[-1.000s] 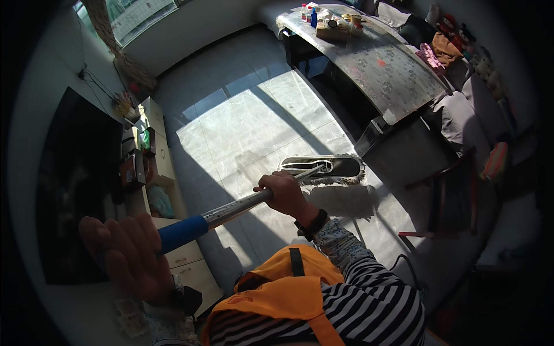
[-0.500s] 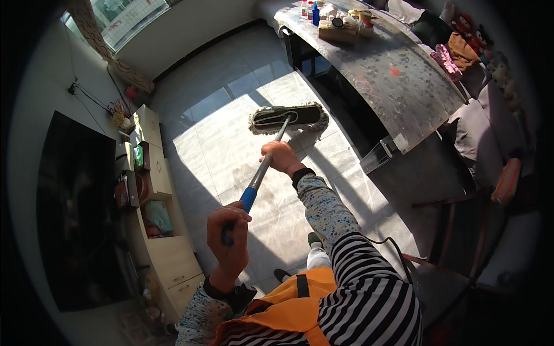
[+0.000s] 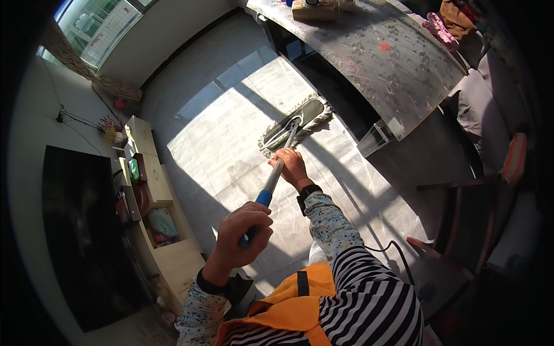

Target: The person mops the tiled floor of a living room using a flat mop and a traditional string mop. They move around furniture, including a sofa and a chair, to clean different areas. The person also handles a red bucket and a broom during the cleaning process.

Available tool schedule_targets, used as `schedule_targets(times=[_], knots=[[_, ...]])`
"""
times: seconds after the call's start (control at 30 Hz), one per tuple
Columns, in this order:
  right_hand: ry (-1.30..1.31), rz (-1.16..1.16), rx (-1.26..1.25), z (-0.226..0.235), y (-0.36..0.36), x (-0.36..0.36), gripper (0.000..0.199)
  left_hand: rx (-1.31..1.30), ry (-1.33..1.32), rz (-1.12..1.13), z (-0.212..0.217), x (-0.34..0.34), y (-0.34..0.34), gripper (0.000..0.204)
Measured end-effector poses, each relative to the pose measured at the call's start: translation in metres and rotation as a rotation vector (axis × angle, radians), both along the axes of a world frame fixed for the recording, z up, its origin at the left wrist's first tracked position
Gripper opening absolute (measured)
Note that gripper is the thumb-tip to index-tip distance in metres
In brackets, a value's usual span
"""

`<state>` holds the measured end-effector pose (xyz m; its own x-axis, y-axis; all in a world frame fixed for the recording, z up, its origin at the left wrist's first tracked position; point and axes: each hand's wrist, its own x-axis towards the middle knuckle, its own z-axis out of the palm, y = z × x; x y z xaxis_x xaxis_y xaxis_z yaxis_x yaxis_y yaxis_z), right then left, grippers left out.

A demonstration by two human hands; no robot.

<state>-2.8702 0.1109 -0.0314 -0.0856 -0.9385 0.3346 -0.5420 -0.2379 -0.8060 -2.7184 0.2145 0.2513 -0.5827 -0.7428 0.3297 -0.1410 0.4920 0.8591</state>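
A flat dust mop (image 3: 277,137) with a fringed grey-white edge lies on the sunlit tile floor, its long head slanting up to the right near the table's base. Its metal pole runs back toward me and ends in a blue grip. My left hand (image 3: 241,233) is closed round the blue end of the handle. Farther down, my right hand (image 3: 290,168) wraps the metal part of the pole, close to the mop head. Both wrists wear dark bands over speckled sleeves.
A stone-topped table (image 3: 398,75) stands at the right, with a box (image 3: 314,10) on its far end. Along the left are a cream cabinet (image 3: 173,262) and a large dark television (image 3: 81,230). A dark wooden chair (image 3: 461,230) is at the lower right, beside a grey sofa (image 3: 490,109).
The mop head has turned from nearly level to slanting, its right end now farther away. My left hand has moved right and slightly down; my right hand has moved slightly right. The view has shifted.
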Motion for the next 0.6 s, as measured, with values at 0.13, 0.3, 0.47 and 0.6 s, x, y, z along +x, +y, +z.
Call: schedule_targets(times=[0.13,0.3,0.47,0.6], knots=[[-0.031,-0.096,0.011,0.010,0.062,-0.003,0.025,-0.025,-0.017,-0.159,0.023,-0.004,0.034,0.021],[-0.115,-0.167,0.006,0.024,0.154,0.001,0.025,-0.007,-0.057,-0.359,0.050,-0.002,0.095,0.018],[-0.147,-0.259,0.007,0.030,0.261,0.016,0.025,-0.001,-0.107,-0.452,0.069,0.007,0.184,0.016],[-0.100,-0.276,0.005,0.033,0.355,0.033,0.026,0.045,-0.137,-0.439,0.086,0.026,0.263,0.016]])
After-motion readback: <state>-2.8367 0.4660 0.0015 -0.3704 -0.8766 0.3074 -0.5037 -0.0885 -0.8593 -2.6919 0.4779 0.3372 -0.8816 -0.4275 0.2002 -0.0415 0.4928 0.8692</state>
